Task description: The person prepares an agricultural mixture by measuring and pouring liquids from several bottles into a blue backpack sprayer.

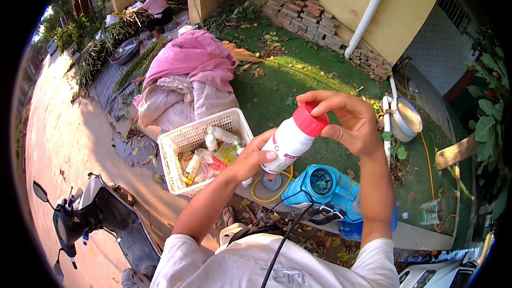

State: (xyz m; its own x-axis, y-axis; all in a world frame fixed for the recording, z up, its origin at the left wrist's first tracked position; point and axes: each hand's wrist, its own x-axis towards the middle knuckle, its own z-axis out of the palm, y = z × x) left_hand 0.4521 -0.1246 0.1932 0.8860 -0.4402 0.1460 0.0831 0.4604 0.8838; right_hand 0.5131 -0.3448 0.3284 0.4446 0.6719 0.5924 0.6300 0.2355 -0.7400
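A white plastic bottle (285, 146) with a red screw cap (310, 120) is held tilted in front of me, its top leaning right. My left hand (248, 156) is wrapped round the lower body, thumb across the front. The fingers and thumb of my right hand (349, 120) grip the red cap, which sits on the bottle's neck. Below the bottle stands a blue backpack sprayer tank (341, 194), its round filling mouth (321, 180) uncovered, with a dark strainer inside. A grey round lid (271, 181) lies to its left beside a yellow hose loop (256, 194).
A cream plastic basket (169, 165) of bottles and packets stands left. Behind it are pink and pale quilts (186, 69). A scooter (106, 218) is at lower left, a white bucket (408, 117) at right, stacked bricks (304, 16) by the wall. Someone (154, 8) crouches far left.
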